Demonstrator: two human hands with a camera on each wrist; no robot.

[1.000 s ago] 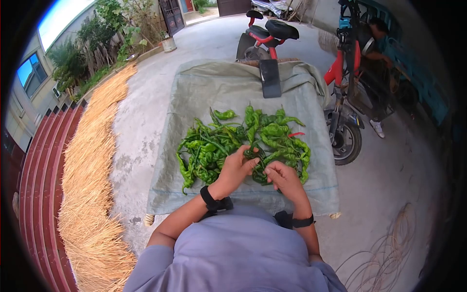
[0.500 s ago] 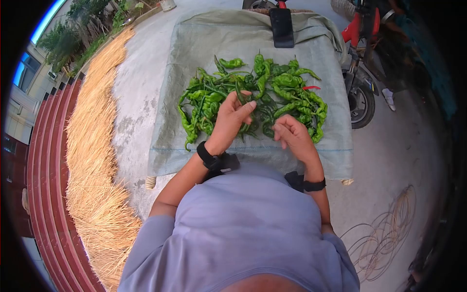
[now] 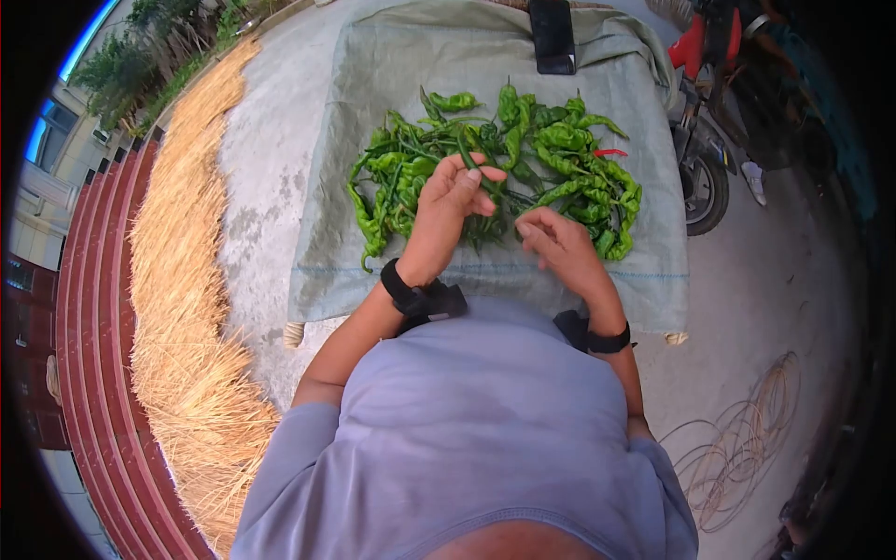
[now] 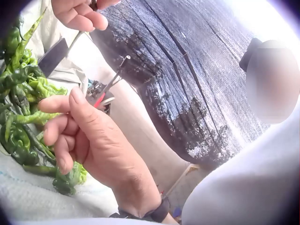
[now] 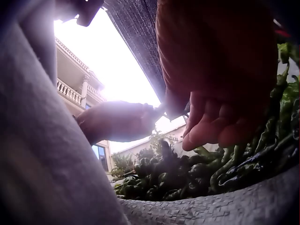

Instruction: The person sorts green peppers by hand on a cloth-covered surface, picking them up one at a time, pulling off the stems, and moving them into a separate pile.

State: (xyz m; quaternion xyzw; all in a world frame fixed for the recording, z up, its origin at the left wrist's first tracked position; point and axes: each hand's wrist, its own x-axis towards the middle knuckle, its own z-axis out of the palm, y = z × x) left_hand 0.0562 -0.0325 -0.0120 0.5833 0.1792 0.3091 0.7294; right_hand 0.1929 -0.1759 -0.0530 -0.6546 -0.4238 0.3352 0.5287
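Observation:
Heaped green chili peppers lie on a pale green woven sheet, with one red chili pepper among them at the right. My left hand pinches a dark green chili pepper between thumb and fingers, over the middle of the heap. A thin stalk shows below the left fingers in the left wrist view. To the right, my right hand holds nothing; its fingers are loosely bent and the thumb stands up in the left wrist view. The two hands are apart.
A black phone lies at the sheet's far edge. Beyond the right side stands a red two-wheeler. Coiled cable lies on the ground at lower right. Spread straw and red steps run along the left.
The head view has tilted down. My hands were close together over the peppers and have moved apart. The left fingers have lifted with the chili pepper; the right hand's fingertips have loosened.

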